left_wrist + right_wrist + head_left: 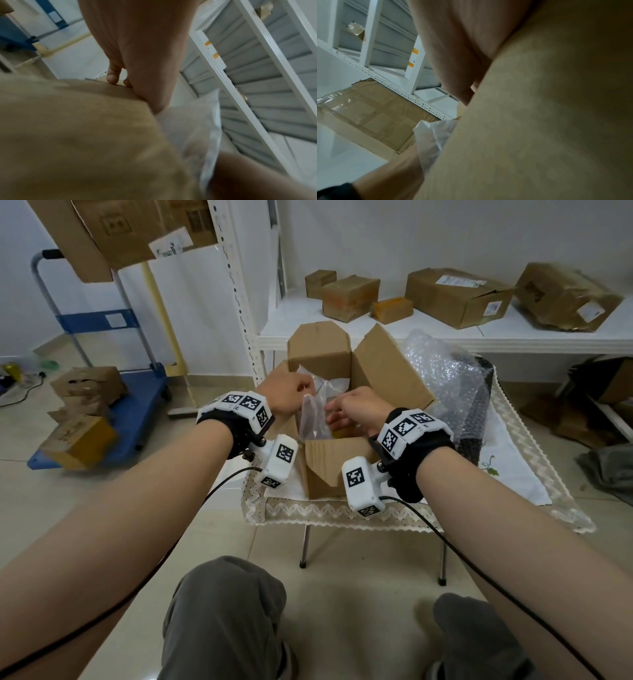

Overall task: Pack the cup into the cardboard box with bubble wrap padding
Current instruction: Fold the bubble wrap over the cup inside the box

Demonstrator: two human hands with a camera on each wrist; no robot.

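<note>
My left hand (286, 393) sits over the open top of the cardboard box (337, 463), at its left side, fingers curled round the upper edge of the clear plastic wrap (313, 414) that stands up out of the box. My right hand (359, 412) is over the same opening, on the right, its fingers bent and pinching the wrap from the other side; the two hands are close together with the wrap between them. In the left wrist view the fingertips (112, 79) press at the top edge of a brown flap. The right wrist view is mostly filled with blurred cardboard, and a crumpled fold of the wrap shows beside it.

I cannot make out the cup itself; whatever lies inside the box is hidden by the wrap and my hands.

The box stands with all four flaps up on a small table (342, 513) covered by a lace-edged cloth. To the right of the box, on the same table, lies a heap of bubble wrap (442, 371). Behind the box runs a white shelf (479, 335) carrying several brown parcels. To the left of the box, on the floor, a blue trolley (137, 402) holds more cartons.
</note>
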